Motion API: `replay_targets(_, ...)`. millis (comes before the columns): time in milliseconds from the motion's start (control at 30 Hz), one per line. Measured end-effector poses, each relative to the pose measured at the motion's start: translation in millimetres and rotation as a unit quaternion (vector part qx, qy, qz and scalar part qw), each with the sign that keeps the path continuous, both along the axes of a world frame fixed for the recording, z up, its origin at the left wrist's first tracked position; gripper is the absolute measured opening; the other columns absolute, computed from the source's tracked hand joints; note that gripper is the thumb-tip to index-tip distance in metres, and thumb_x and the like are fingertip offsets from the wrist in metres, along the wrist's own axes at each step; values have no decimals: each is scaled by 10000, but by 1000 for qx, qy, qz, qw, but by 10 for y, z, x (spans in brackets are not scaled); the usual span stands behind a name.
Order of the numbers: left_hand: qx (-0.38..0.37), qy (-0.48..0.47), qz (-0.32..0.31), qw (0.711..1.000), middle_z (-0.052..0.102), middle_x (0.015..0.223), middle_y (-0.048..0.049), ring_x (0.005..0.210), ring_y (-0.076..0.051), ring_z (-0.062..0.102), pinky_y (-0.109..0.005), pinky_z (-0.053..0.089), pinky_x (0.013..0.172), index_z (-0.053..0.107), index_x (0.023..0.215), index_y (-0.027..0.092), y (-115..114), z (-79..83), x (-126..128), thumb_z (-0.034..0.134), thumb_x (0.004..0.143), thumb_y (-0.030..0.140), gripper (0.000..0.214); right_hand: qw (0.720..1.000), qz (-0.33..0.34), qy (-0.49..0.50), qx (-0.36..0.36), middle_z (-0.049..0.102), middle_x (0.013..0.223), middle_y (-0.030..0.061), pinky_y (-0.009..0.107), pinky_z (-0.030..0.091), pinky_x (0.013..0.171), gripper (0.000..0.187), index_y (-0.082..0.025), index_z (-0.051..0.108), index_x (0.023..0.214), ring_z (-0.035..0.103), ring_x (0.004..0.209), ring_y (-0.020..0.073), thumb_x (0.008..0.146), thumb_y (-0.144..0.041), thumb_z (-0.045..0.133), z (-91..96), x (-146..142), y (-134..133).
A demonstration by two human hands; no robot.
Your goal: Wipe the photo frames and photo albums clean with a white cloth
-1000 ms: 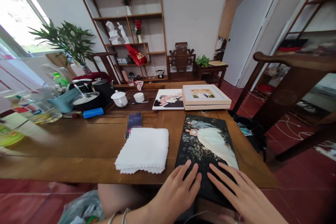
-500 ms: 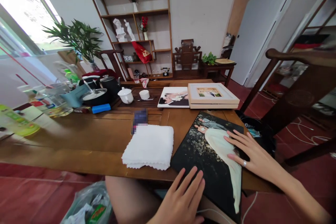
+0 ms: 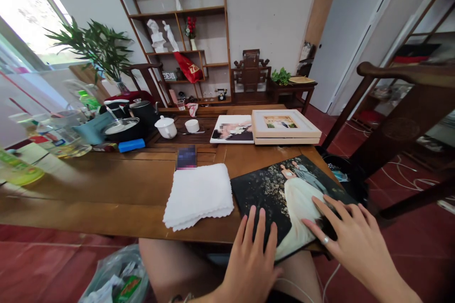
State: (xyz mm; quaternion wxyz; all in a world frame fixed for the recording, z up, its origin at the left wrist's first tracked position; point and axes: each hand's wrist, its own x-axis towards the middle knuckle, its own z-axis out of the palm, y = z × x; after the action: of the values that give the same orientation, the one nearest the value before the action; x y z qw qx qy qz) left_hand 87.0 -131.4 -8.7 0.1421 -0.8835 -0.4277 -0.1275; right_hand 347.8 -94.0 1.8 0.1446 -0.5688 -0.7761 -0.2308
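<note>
A dark photo panel (image 3: 263,187) with a couple in wedding clothes lies at the table's near right edge, its lower part jutting past the edge. My left hand (image 3: 254,251) rests on its near left part, fingers stretched and apart. On the panel's right side lies my right hand (image 3: 350,232), fingers spread over the pale dress, a ring on one finger. Left of the panel is a folded white cloth (image 3: 199,196), touched by neither hand. A small dark item (image 3: 186,157), blurred out, sits just behind the cloth.
Behind the panel stand a framed photo (image 3: 287,128) and a white-edged photo block (image 3: 231,129). Tea ware, including a white lidded cup (image 3: 165,128), bottles and a blue box (image 3: 131,145) are at the left. A chair (image 3: 401,118) stands right; a lined bin (image 3: 117,274) is below.
The photo panel has turned clockwise on the table, its couple now pointing further right. Both hands moved with it, the right one shifting toward me and rightward.
</note>
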Motion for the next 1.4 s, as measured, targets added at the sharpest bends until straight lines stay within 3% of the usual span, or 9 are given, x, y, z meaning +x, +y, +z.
replay_targets(167, -23, 20, 26, 999, 461, 1441, -179, 1322, -360, 440, -434, 482, 1006, 546, 1302, 176, 196, 63, -144, 805, 667, 535, 775, 992, 10, 126, -19, 639, 1180, 151, 487, 487, 847, 531, -211, 612, 1221, 584, 1037, 336, 893, -586, 426, -133, 233, 155)
replay_targets(333, -22, 19, 48, 998, 479, 1433, -149, 1324, -324, 446, -385, 500, 1004, 585, 1253, 167, 297, 120, -221, 751, 701, 594, 718, 952, -46, 296, -60, 577, 1292, 184, 559, 435, 984, 710, -182, 572, 1239, 543, 1173, 388, 785, -719, 475, -306, 461, 383)
replay_targets(467, 4, 35, 79, 996, 503, 1395, -200, 1301, -351, 464, -394, 520, 978, 612, 1209, 127, 310, 50, -143, 749, 682, 617, 733, 838, -63, 512, -179, 618, 1280, 145, 520, 498, 943, 729, -239, 536, 1245, 582, 1166, 366, 664, -661, 663, -223, 558, 544)
replay_targets(600, 31, 54, 88, 994, 516, 1375, -222, 1281, -364, 480, -397, 554, 920, 581, 1249, 149, 324, -16, -134, 749, 745, 528, 653, 727, -64, 654, -200, 673, 1173, 132, 465, 512, 936, 670, -247, 579, 1144, 601, 1152, 337, 591, -583, 753, -140, 552, 722)
replay_targets(800, 86, 51, 37, 994, 560, 1339, -204, 1254, -283, 533, -339, 530, 964, 561, 1236, 51, 333, 27, -225, 489, 930, 137, 325, 778, -62, 609, -141, 669, 965, 95, 439, 536, 823, 648, -221, 593, 1080, 640, 953, 288, 558, -561, 771, -320, 411, 979)
replay_targets(933, 58, -22, -67, 996, 479, 1434, -147, 1385, -261, 368, -355, 456, 1046, 519, 1289, 88, 236, 266, -419, 382, 907, 26, 410, 803, -30, 580, -132, 661, 950, 83, 406, 532, 770, 549, -226, 594, 1058, 633, 893, 257, 647, -573, 705, -419, 391, 1030)
replay_targets(1133, 10, -89, 114, 989, 301, 1540, -142, 1442, -324, 212, -496, 360, 1080, 275, 1481, 134, 295, 371, -979, 419, 775, 17, 730, 801, -23, 584, -131, 662, 937, 82, 403, 532, 770, 518, -229, 607, 1022, 628, 883, 253, 651, -578, 698, -444, 405, 1058)
replay_targets(1300, -1, -101, 194, 976, 562, 1316, -145, 1221, -346, 494, -476, 443, 946, 452, 1372, 126, 527, 154, -1279, 462, 670, 29, 709, 799, -14, 588, -125, 678, 1002, 97, 429, 537, 813, 514, -228, 617, 1031, 637, 927, 262, 653, -564, 710, -479, 348, 1116)
replay_targets(1400, 6, -143, 190, 971, 608, 1232, -120, 1130, -324, 536, -460, 448, 921, 503, 1334, 143, 595, 184, -1264, 443, 656, 23, 691, 794, 6, 594, -132, 682, 1098, 114, 437, 544, 843, 509, -232, 622, 1086, 644, 1003, 279, 684, -533, 706, -479, 283, 1139)
